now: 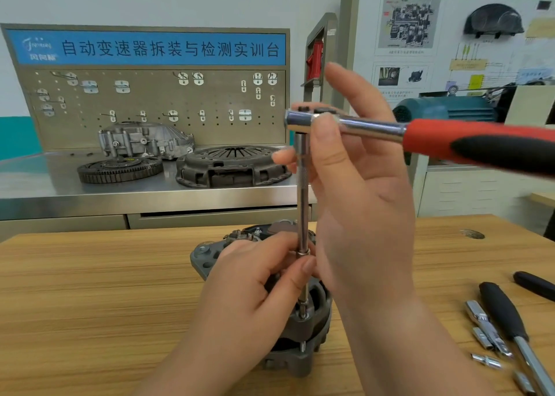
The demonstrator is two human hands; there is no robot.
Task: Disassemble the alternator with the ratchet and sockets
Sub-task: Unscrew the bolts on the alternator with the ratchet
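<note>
The grey alternator stands on the wooden table, partly hidden by my hands. A ratchet with a red and black handle sits on top of a long chrome extension bar. The bar runs straight down to a through bolt on the alternator's rim. My right hand pinches the ratchet's head, the other fingers spread. My left hand pinches the extension's lower part just above the alternator.
Several loose sockets and two black-handled tools lie at the table's right. Behind stands a steel bench with a clutch pressure plate, a flywheel, a housing and a pegboard. A teal motor sits far right.
</note>
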